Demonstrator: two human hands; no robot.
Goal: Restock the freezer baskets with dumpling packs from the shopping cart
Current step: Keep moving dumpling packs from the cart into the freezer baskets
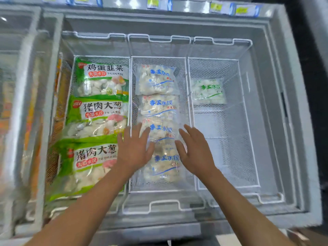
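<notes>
Three white wire baskets sit side by side in an open chest freezer. The middle basket [160,190] holds a row of several clear dumpling packs with blue print [159,103]. My left hand [134,148] and my right hand [194,150] hover over the near packs, fingers spread, one on each side of a blue-print pack [164,137]; neither grips it. The left basket [71,71] holds three large green dumpling bags [99,110]. The right basket [248,107] has one clear pack with green print [208,92] at its far end.
The grey freezer rim [276,86] frames the baskets. A sliding glass lid [23,103] covers the neighbouring section on the left, with orange packs beneath. Price tags [239,10] line the shelf edge above. The shopping cart is out of view.
</notes>
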